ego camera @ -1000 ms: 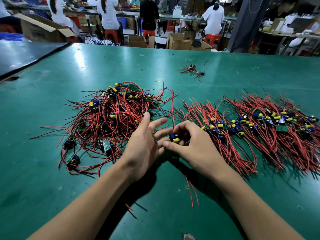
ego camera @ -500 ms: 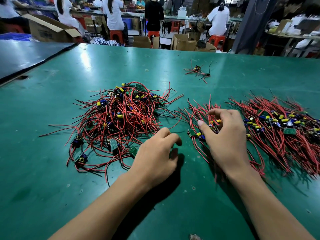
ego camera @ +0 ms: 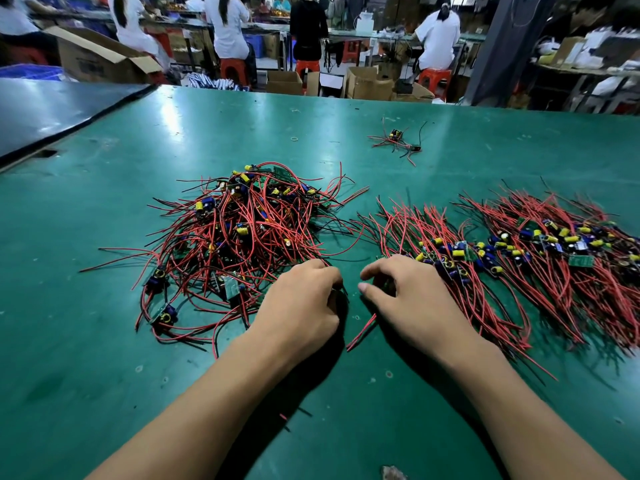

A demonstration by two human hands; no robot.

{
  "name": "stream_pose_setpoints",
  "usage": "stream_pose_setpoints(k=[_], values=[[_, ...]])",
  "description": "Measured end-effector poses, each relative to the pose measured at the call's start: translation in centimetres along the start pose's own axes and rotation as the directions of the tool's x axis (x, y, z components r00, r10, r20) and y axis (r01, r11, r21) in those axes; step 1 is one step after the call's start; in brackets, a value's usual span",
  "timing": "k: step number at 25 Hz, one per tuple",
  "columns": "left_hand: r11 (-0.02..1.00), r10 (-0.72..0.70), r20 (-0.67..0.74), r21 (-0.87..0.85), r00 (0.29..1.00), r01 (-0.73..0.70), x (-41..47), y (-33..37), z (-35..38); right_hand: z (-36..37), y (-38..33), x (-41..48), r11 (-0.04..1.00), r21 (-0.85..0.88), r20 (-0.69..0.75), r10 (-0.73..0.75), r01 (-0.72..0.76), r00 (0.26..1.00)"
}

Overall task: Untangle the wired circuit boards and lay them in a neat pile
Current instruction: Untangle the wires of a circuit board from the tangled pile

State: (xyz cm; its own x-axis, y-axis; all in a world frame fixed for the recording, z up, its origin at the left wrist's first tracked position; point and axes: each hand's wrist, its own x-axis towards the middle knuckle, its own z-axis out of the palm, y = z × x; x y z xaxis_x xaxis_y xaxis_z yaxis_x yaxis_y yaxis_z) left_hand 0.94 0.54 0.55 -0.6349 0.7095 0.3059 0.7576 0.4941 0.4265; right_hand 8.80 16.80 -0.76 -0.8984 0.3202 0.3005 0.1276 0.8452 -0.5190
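Green surface (ego camera: 104,341): tangled heap (ego camera: 242,230) at eleven o'clock, neat pile (ego camera: 450,258) at two. My left hand (ego camera: 298,303) and right hand (ego camera: 408,303) curl their fingers, contents hidden; a hard tug may drag the tangled heap along.

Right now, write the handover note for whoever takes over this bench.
Left hand: fingers curled at the near edge of the tangled heap; grip hidden.
Right hand: fingers curled at the near corner of the middle pile, red leads trailing from beneath it.
Done: two combed piles, the middle pile and the right pile.
To do: the tangled heap, plus a stray board farther back on the table.
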Motion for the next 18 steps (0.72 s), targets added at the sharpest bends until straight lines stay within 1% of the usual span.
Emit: stream_pose_setpoints(k=[1, 2, 5, 7, 10, 12, 13, 15, 17, 18], values=[[0.999, 0.013, -0.018, -0.047, 1.000, -0.014, 0.1, -0.2, 0.1, -0.2, 0.2, 0.0, 0.998, -0.053, 0.021, 0.029, -0.028, 0.999], [0.995, 0.025, -0.047, -0.099, 0.999, -0.029, 0.2, -0.3, 0.3, -0.3, 0.3, 0.0, 0.993, -0.102, 0.011, 0.055, -0.053, 0.998], [0.975, 0.062, -0.157, -0.200, 0.986, -0.093, 0.1, -0.5, 0.4, -1.2, 0.9, 0.1, 0.973, -0.174, -0.099, 0.134, -0.149, 0.986], [0.961, 0.097, -0.201, -0.234, 0.975, -0.144, 0.1, -0.5, 0.5, -1.6, 1.1, 0.2, 0.963, -0.169, -0.137, 0.186, -0.208, 0.973], [0.938, 0.134, -0.287, -0.272, 0.949, -0.215, 0.2, -0.3, 0.5, -1.9, 1.2, 0.3, 0.955, -0.146, -0.168, 0.233, -0.258, 0.958], [0.930, 0.146, -0.327, -0.275, 0.934, -0.242, 0.2, 0.0, 0.4, -1.9, 1.1, 0.3, 0.961, -0.124, -0.192, 0.222, -0.248, 0.956], [0.933, 0.143, -0.336, -0.269, 0.931, -0.241, 0.1, 0.1, 0.3, -1.9, 0.9, 0.3, 0.970, -0.107, -0.194, 0.196, -0.220, 0.961], [0.963, 0.097, -0.333, -0.207, 0.938, -0.173, -0.1, 0.3, 0.1, -1.6, 0.4, 0.2, 0.988, -0.068, -0.167, 0.125, -0.138, 0.978], [0.999, 0.008, -0.292, -0.033, 0.956, -0.019, 0.0, 0.2, -0.5, -1.2, -0.2, 0.0, 0.996, -0.050, -0.121, 0.063, -0.070, 0.991], [0.994, -0.046, -0.231, 0.083, 0.972, 0.066, 0.0, 0.1, -0.9, -0.9, -0.5, -0.2, 0.998, -0.052, -0.103, 0.039, -0.044, 0.994]])
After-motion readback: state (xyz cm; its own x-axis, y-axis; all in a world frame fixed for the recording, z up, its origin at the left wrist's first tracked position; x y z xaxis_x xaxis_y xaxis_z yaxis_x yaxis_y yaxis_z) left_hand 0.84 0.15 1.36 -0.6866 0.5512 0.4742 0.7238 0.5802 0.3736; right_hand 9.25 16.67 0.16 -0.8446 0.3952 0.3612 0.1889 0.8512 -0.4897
